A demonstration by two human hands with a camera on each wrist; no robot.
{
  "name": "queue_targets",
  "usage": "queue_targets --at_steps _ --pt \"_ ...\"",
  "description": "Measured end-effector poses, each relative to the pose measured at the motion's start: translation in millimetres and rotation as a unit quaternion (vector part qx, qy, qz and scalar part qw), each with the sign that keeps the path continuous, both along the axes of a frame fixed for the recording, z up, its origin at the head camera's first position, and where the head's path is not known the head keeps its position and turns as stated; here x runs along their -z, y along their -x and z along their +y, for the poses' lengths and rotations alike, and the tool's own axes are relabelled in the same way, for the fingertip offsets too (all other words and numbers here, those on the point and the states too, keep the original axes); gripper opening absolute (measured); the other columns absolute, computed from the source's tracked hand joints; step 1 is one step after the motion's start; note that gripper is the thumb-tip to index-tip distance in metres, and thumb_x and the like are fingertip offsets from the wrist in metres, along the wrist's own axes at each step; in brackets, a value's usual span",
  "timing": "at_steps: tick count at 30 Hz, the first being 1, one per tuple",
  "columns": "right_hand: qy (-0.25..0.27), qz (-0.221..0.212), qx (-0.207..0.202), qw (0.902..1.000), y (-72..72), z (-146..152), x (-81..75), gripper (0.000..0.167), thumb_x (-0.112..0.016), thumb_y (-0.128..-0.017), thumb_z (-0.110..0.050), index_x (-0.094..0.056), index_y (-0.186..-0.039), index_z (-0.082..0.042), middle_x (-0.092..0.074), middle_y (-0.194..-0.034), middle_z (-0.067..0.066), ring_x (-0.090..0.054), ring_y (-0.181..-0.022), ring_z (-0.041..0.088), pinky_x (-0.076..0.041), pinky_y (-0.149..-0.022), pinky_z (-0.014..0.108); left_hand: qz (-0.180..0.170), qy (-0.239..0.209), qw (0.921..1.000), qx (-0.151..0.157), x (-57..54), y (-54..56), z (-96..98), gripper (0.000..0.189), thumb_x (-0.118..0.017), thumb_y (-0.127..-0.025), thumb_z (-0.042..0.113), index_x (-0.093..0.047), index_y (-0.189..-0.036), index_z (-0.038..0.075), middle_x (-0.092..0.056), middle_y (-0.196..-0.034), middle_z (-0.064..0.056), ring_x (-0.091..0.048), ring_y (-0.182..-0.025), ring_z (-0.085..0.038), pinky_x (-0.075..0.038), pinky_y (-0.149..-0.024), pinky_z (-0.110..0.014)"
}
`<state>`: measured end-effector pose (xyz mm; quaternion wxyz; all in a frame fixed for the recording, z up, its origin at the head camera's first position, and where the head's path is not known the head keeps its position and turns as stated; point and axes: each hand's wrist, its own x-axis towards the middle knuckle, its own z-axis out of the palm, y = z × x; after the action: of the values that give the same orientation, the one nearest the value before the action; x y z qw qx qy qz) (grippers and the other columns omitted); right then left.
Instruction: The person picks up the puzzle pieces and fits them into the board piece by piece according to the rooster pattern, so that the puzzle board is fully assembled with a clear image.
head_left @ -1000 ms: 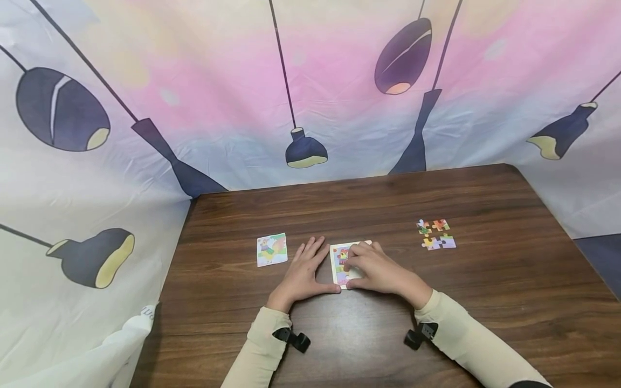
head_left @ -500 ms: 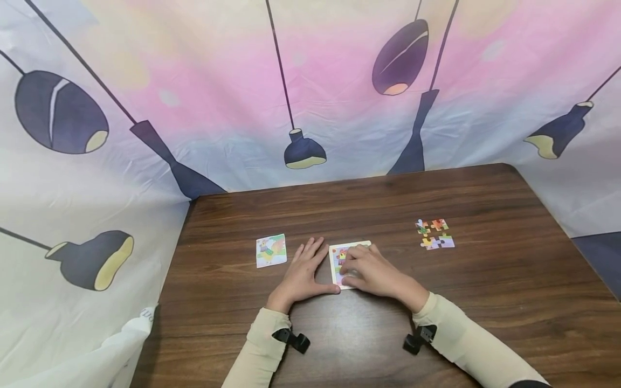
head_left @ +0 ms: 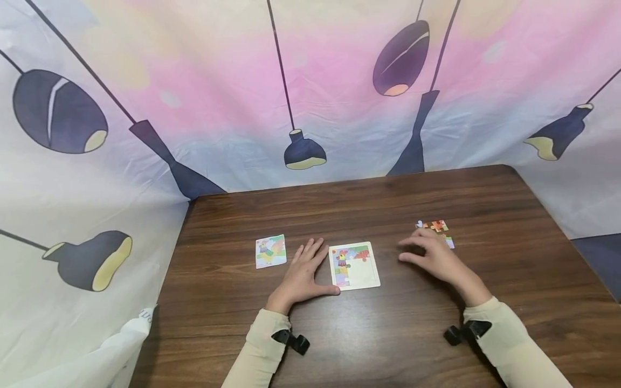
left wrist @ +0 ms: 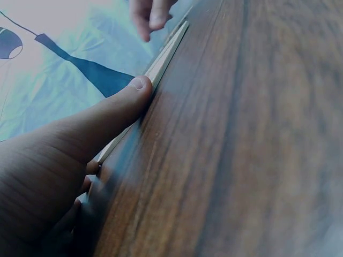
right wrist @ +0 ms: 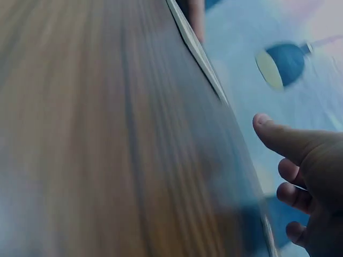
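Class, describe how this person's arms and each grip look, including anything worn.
The left sleeve and right sleeve are plain cream and close-fitting, reaching the wrists. A blocky black left wrist device and a similar right wrist device are worn there. The left grip and right grip are ungloved.

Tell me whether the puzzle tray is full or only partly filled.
Only partly filled: fitted pieces cover the left side and top of the puzzle tray, while its lower right shows bare board.
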<state>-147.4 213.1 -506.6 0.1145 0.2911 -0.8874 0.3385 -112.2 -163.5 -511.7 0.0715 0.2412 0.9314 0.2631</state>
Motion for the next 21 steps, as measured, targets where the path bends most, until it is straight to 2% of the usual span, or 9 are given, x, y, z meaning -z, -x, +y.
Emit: queue_targets --at_steps 8,13,18,21 --pt "-0.033 -0.023 0.082 0.9958 -5.2 61.3 -1.1 0.039 -0.092 -0.08 -0.01 -0.08 -0.118 -0.007 -0.06 -0.091 0.002 -0.048 -0.084 0.019 -0.025 -0.072 0.039 -0.002 0.0 1.0 0.001 -1.3 0.2 0.1 0.112 -0.084 -0.082 0.063 -0.034 -0.166 0.008 -0.017 -0.176 -0.01 -0.007 -0.163 -0.029 -0.007 -0.132 -0.052" --pt "-0.06 -0.039 0.098 0.9926 -4.6 84.8 -1.5 0.04 -0.09 -0.083 -0.008 -0.078 -0.122 -0.003 -0.062 -0.094 0.005 -0.053 -0.085 0.02 -0.035 -0.075 0.04 -0.001 0.0 1.0 -0.002 -0.9 -0.8 -0.9 0.111 -0.085 -0.082 0.062 -0.035 -0.165 0.007 -0.019 -0.176 -0.01 -0.008 -0.163 -0.03 -0.007 -0.132 -0.053" --pt "-0.064 -0.06 0.09 0.992 -1.6 93.8 -1.9 0.035 -0.087 -0.088 -0.013 -0.078 -0.121 -0.002 -0.063 -0.095 0.003 -0.054 -0.081 0.016 -0.045 -0.066 0.033 0.0 0.007 1.0 -0.005 -0.8 -1.1 -1.0 0.111 -0.085 -0.082 0.061 -0.036 -0.165 0.007 -0.019 -0.175 -0.01 -0.008 -0.163 -0.029 -0.007 -0.132 -0.052" --pt "-0.066 -0.069 0.089 0.9914 -0.7 96.7 -3.0 0.032 -0.087 -0.09 -0.016 -0.078 -0.117 -0.003 -0.063 -0.097 0.004 -0.056 -0.084 0.016 -0.048 -0.068 0.034 -0.002 0.01 0.9999 -0.006 -0.8 -1.4 -0.2 0.111 -0.085 -0.082 0.061 -0.035 -0.165 0.008 -0.019 -0.176 -0.01 -0.008 -0.163 -0.029 -0.006 -0.132 -0.052"
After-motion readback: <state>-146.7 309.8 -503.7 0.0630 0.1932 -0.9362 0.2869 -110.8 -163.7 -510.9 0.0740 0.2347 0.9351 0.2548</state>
